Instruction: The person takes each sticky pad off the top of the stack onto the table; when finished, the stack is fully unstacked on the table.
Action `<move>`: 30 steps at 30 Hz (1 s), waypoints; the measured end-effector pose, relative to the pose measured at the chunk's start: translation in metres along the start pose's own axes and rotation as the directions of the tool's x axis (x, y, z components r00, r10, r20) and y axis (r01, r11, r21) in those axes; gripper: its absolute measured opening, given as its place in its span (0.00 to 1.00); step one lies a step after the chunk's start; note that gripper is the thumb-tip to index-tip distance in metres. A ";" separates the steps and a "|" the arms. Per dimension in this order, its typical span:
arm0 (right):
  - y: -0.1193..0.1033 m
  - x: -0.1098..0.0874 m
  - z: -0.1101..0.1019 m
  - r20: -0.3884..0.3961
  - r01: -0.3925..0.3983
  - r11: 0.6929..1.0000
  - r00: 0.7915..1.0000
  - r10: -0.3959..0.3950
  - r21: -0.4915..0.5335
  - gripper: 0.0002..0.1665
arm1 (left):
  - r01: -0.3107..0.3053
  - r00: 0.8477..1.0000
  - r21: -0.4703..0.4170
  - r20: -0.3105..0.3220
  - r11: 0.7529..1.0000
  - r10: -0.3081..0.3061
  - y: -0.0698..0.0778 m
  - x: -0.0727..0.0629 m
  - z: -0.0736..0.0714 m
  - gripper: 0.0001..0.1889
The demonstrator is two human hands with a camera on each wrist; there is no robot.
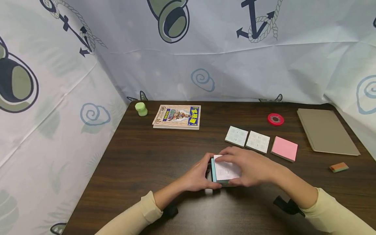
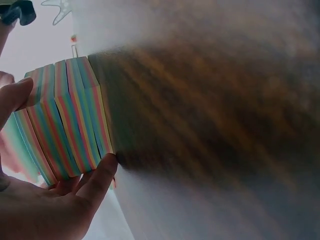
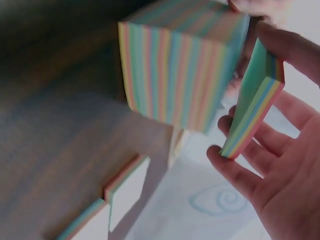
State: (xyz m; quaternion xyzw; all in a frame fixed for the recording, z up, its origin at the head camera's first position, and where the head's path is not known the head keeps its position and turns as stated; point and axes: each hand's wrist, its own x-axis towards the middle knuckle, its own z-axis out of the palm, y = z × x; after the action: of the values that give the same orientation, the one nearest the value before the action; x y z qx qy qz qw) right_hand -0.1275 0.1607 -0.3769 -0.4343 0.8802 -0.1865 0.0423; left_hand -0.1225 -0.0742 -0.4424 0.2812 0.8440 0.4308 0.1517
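Note:
A tall stack of multicoloured note pads [image 2: 65, 125] stands on the table, its striped edges facing both wrist cameras. My left hand [image 1: 197, 174] grips this stack by its sides, thumb on the near side. In my right hand [image 1: 252, 168], a thinner note pad [image 3: 257, 102] is pinched between thumb and fingers. That pad is tilted, with a small gap between it and the stack's top in the right wrist view. From the head view its pale upper face shows, covering most of the stack. Beyond the right hand lie two white-topped pads [image 1: 236, 135] and a pink pad [image 1: 284, 148].
An illustrated book [image 1: 177, 117] and a light green knob-shaped object [image 1: 141, 109] lie at the back left. Towards the right are a red ring-shaped item [image 1: 275, 119], a grey-brown folder or notebook [image 1: 327, 131] and a small orange-and-green block [image 1: 339, 167]. Patterned curtains [image 1: 176, 71] border the table.

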 end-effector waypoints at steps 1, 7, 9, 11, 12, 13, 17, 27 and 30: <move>0.001 0.001 -0.004 0.004 -0.013 1.000 1.000 0.013 0.012 0.38 | -0.002 1.000 0.003 0.001 1.000 0.002 0.000 0.000 0.000 0.44; 0.022 0.017 -0.021 -0.046 -0.087 0.993 0.995 0.091 0.082 0.38 | 0.007 1.000 0.010 0.012 1.000 -0.007 -0.002 0.001 0.001 0.45; 0.034 0.026 -0.021 -0.074 -0.110 0.990 0.990 0.117 0.090 0.38 | 0.011 1.000 0.005 0.017 1.000 -0.011 -0.002 0.001 0.000 0.45; 0.048 0.036 -0.020 -0.103 -0.135 0.987 0.984 0.143 0.087 0.38 | 0.012 1.000 0.002 0.021 1.000 -0.012 -0.002 0.001 0.000 0.45; 0.054 0.042 -0.018 -0.113 -0.147 0.986 0.981 0.156 0.083 0.38 | 0.014 1.000 0.000 0.022 1.000 -0.014 -0.002 0.000 0.000 0.45; 0.061 0.047 -0.016 -0.121 -0.160 0.984 0.978 0.169 0.081 0.38 | 0.015 1.000 -0.003 0.022 1.000 -0.015 -0.002 0.000 0.000 0.45; 0.085 0.067 -0.003 -0.124 -0.199 0.977 0.971 0.207 0.072 0.38 | 0.015 1.000 -0.017 0.021 1.000 -0.015 -0.002 0.001 0.000 0.45; 0.114 0.105 0.025 -0.085 -0.302 0.952 0.948 0.306 0.057 0.39 | 0.009 1.000 0.000 0.030 1.000 -0.009 -0.003 0.003 0.000 0.45; 0.113 0.114 0.030 -0.045 -0.321 0.946 0.945 0.323 0.043 0.39 | 0.020 0.999 -0.011 0.026 1.000 -0.019 -0.002 0.001 0.000 0.44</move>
State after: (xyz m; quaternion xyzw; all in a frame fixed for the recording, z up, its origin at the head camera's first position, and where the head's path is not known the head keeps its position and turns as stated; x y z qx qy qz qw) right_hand -0.2751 0.1256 -0.4359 -0.2789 0.9367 -0.2036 0.0572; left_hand -0.1245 -0.0747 -0.4441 0.2777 0.8423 0.4303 0.1684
